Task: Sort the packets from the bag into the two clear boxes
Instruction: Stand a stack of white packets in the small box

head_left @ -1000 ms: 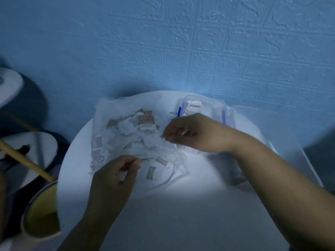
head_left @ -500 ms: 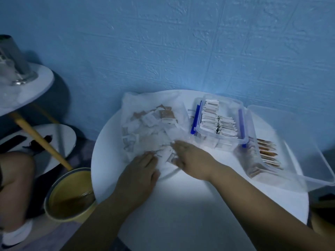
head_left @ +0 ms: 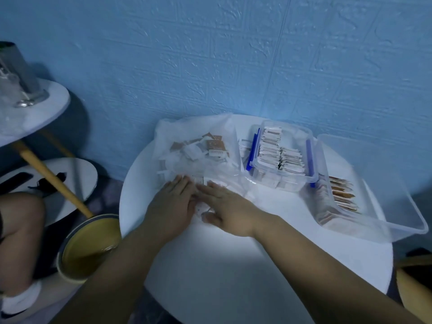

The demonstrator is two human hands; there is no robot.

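Both forearms reach in from 6 o'clock across the round white table [head_left: 210,272] and meet just short of its centre. The left hand [head_left: 171,206] lies palm down with its fingers straight and close together, the tips pointing to 12 o'clock. The right hand [head_left: 230,209] lies flat beside it, angled toward 11 o'clock, with its fingers stretched out and the thumb spread back toward the person. The two hands touch along their inner edges. Neither pinches or grips anything; both rest on the near edge of the clear plastic bag [head_left: 187,129]. Whether a packet lies under the palms cannot be told.

The bag lies crumpled at 11 o'clock on the table and holds a loose heap of white and brown packets [head_left: 201,152]. At 1 o'clock stands the small clear box [head_left: 289,184] with blue latches, its lid off, with white packets [head_left: 273,150] stacked on edge in rows inside. Just beside it, at 3 o'clock, is the larger clear box [head_left: 397,213], with a row of brown packets [head_left: 342,194] along its left wall.

Off the table at 8 o'clock stands a yellow bucket [head_left: 86,249]. At 9 o'clock is another person's bent knee [head_left: 21,218], and at 10 o'clock a white side table [head_left: 46,108] bearing a metal cup [head_left: 21,73]. A blue textured wall [head_left: 233,54] rises behind.
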